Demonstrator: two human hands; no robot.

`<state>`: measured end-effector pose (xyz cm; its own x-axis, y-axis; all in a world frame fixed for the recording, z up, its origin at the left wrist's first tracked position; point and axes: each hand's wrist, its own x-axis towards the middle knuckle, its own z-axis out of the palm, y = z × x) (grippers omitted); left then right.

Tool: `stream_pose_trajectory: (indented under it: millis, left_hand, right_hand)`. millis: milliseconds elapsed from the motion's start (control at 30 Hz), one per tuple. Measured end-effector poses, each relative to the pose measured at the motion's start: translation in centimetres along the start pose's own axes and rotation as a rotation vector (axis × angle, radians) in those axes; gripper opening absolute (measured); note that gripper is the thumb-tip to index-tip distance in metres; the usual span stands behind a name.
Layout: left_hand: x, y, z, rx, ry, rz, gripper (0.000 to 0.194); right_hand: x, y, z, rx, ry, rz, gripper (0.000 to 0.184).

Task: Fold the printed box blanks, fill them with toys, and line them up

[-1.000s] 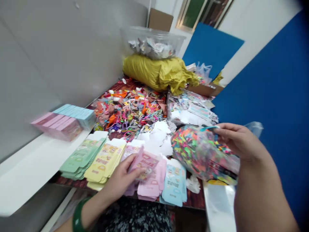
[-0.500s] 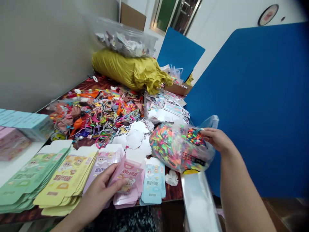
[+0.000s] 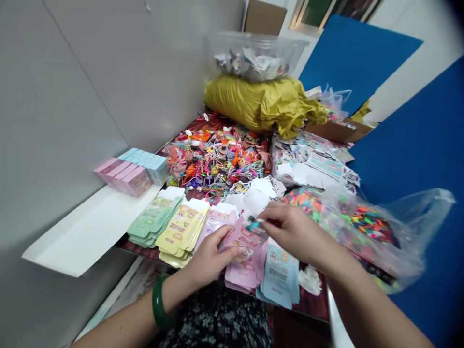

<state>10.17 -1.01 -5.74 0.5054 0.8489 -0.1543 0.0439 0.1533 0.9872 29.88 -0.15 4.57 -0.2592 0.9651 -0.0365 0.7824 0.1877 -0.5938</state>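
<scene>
My left hand (image 3: 212,253), with a green bangle (image 3: 159,302) on the wrist, is closed around a pink printed box (image 3: 250,241) whose top stands open. At that opening my right hand (image 3: 293,229) pinches a small teal-and-dark piece (image 3: 253,225), too small and blurred to name. Beneath the held box lies a stack of flat pink boxes (image 3: 241,282). Blue flat boxes (image 3: 279,278) lie to its right; purple boxes (image 3: 213,224), yellow boxes (image 3: 183,227) and green boxes (image 3: 155,217) lie to its left.
A plastic bag (image 3: 409,241) of small colourful pieces sits at the right. Behind are white cutouts (image 3: 253,198), a heap of hair ties and trinkets (image 3: 217,159), a yellow sack (image 3: 253,104) and a clear bin (image 3: 257,53). Finished-looking boxes (image 3: 125,176) stand on a white tray (image 3: 83,232) at left.
My right hand has moved left from the bag of colourful pieces to the pink box's opening, carrying the small piece. The view has swung left.
</scene>
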Motion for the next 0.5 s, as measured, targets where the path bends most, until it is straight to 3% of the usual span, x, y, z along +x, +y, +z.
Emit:
stream_pose_trajectory:
  millis: [133, 400, 500]
  left_hand:
    - [-0.2, -0.2, -0.8, -0.096, 0.039, 0.003, 0.038]
    - [-0.6, -0.5, -2.2, -0.142, 0.094, 0.049, 0.032]
    - [-1.0, -0.6, -2.5, -0.338, 0.038, 0.000, 0.037]
  right_hand:
    - [1.4, -1.7, 1.5, -0.087, -0.026, -0.048, 0.016]
    - [2.6, -2.4, 1.6, 0.056, 0.045, -0.052, 0.012]
    - [3.4, -1.9, 1.2, 0.187, 0.101, -0.015, 0.015]
